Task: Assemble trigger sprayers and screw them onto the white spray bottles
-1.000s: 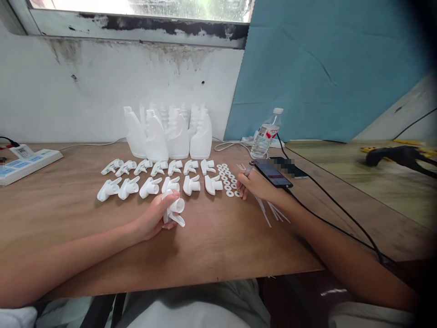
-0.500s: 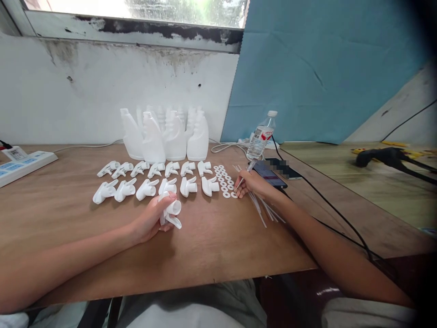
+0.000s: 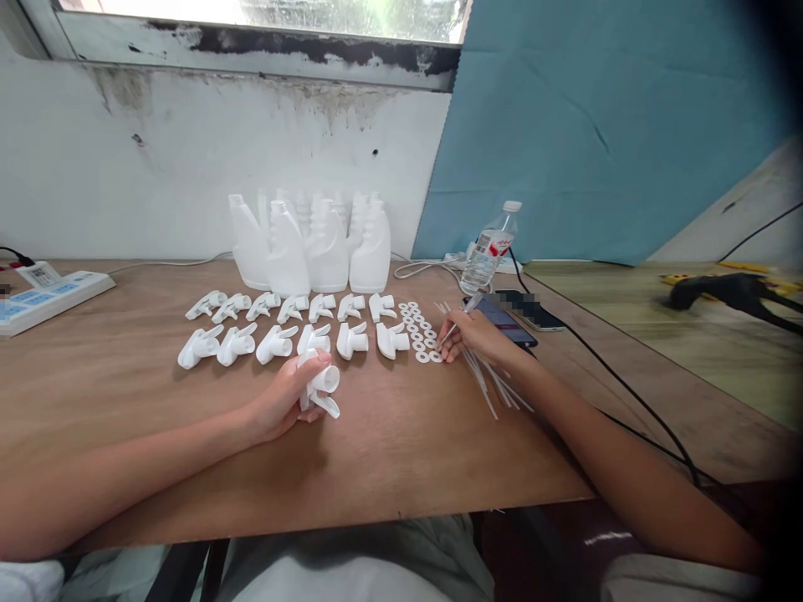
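Leaning farther right, the slim tool (image 3: 475, 303) seemingly points down-left toward washers (image 3: 418, 357).

So it's just one camera, worn on the person's head, looking forward and angled down across the desk (image 3: 389, 460). Pretty wide view tbh. The person's lap (image 3: 370, 573) fills the bottom edge, and both forearms come in from the lower corners, so those are super close to the lens. Left grip (image 3: 294, 393) and right grip (image 3: 462, 334) land around mid-frame, a bit further off. Farthest back you've got the wall (image 3: 75, 167), with the bottom of a window (image 3: 351, 17) cut off up top. Desk's front edge runs slightly tilted, and the right border goes dark and blurry.
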A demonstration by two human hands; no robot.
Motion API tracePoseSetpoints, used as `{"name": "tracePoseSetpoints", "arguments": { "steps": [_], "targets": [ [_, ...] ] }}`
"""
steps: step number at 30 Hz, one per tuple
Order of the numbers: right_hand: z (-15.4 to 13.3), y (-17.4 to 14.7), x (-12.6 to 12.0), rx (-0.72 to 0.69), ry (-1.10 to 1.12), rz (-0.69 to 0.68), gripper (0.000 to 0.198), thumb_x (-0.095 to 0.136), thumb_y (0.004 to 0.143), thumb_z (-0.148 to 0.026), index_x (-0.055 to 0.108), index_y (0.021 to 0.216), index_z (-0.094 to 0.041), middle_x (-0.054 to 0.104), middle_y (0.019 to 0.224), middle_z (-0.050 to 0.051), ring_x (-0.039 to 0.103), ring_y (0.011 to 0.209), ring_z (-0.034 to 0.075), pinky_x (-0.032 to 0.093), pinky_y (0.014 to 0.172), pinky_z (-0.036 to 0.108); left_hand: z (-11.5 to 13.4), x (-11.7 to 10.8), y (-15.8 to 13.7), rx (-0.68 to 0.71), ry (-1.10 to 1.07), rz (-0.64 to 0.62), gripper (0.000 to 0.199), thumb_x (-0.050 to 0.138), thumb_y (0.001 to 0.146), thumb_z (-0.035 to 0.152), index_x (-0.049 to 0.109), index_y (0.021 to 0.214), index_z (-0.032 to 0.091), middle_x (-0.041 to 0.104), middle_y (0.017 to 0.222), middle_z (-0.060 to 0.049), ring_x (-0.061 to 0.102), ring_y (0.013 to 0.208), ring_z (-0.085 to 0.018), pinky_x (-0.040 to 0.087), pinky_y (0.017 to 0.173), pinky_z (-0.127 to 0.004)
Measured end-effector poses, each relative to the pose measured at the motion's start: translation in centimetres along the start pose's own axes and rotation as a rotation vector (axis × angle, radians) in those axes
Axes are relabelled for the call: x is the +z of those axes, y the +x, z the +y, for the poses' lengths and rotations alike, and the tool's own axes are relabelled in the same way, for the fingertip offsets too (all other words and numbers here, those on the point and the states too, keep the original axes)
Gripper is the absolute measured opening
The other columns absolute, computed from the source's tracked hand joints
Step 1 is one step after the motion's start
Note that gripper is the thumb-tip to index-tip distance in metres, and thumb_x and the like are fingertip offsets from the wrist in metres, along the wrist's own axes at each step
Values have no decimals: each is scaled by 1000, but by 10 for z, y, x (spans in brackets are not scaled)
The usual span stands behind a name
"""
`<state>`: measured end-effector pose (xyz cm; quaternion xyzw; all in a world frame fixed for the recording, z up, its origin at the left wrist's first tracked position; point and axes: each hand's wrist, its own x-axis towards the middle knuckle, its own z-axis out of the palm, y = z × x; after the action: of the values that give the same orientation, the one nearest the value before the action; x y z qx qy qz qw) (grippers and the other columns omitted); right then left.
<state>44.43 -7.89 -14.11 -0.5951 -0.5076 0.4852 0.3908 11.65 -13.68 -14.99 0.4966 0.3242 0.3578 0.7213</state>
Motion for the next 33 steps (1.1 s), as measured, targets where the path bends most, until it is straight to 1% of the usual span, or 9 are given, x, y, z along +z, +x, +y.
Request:
{"name": "tracePoseSetpoints", "arguments": {
  "steps": [9,17,22,26,28,30,33],
  "targets": [
    [-2,-2,4,-8,-17,12,21,41,84,-19,49,64,-16,67,57,13,62,41,19,54,39,30,-1,-1,0,0,0,-2,35,51,90,45,43,73,16,45,59,4,40,38,-5,23,35,-15],
    [-1,-1,6,-23,-73,23,26,44,84,-25,49,61,-16,65,54,12,62,40,20,53,38,31,0,0,0,3,6,9,35,53,89,46,43,74,16,46,61,4,39,39,-5,23,35,-16],
    [3,-3,14,-111,-163,65,25,44,80,-22,48,56,-18,57,41,5,56,34,17,45,31,24,-1,-1,0,-6,27,11,36,50,90,47,44,73,16,45,59,4,39,38,-6,23,36,-17],
    [3,-8,20,-185,-230,80,21,49,75,-18,48,55,-18,53,38,1,51,31,13,38,29,19,0,-1,0,-8,21,29,35,53,89,47,44,74,17,46,61,4,41,39,-6,23,36,-16],
    [3,-9,20,-200,-248,72,19,53,73,-18,49,55,-17,53,37,0,49,30,11,37,30,17,0,0,0,-6,18,31,35,53,89,47,43,74,17,46,62,4,41,39,-6,23,36,-16],
    [4,-8,18,-194,-242,65,20,52,74,-19,49,55,-17,53,37,0,49,29,11,38,30,18,0,0,1,-4,20,34,35,53,89,46,43,74,17,46,61,4,40,39,-6,23,36,-17],
    [7,-3,14,-153,-192,63,24,45,79,-23,49,56,-18,58,41,5,55,34,16,45,33,23,-1,0,0,-5,25,32,35,52,89,46,43,73,16,45,61,4,38,38,-5,23,36,-17]
  ]
}}
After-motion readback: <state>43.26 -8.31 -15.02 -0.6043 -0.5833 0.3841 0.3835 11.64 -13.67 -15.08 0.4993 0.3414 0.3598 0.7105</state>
